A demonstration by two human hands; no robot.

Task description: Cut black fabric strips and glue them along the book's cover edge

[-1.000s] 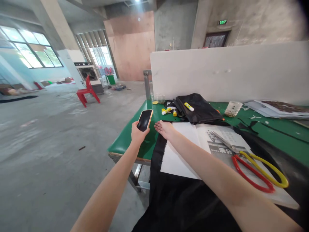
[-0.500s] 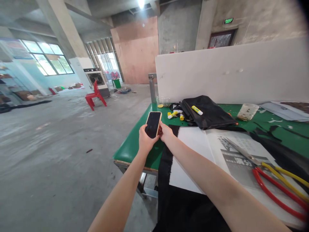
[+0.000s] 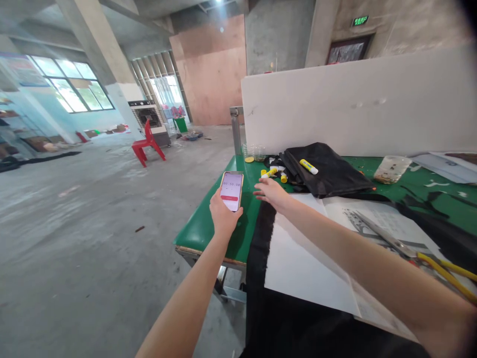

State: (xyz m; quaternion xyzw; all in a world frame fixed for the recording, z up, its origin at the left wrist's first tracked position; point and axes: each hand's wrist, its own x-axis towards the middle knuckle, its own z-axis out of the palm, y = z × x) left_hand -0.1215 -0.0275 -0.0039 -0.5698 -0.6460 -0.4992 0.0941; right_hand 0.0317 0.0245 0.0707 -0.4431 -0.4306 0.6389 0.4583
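My left hand [image 3: 223,214] grips a smartphone [image 3: 231,191] above the left end of the green table [image 3: 201,219]. The phone's screen is lit, with a row of digits and a red bar. Just right of the phone, my right hand [image 3: 272,194] is empty, its fingers apart. Under my right forearm lie white paper sheets [image 3: 290,248] on black cloth [image 3: 257,258]. Scissors [image 3: 387,236] with red and yellow handles rest on a printed sheet, partly covered by my right arm. A glue stick [image 3: 308,166] lies on a folded black bag or cloth [image 3: 328,171].
A second glue stick [image 3: 270,172] and yellow caps lie behind my right hand. A clear plastic cup [image 3: 392,169] stands farther right. A white panel [image 3: 335,109] borders the table's back. On the floor to the left is a red chair [image 3: 149,144].
The phone screen has gone from dark to lit. My right hand has let go of the phone and moved right, its fingers spreading. My left hand keeps hold of the phone.
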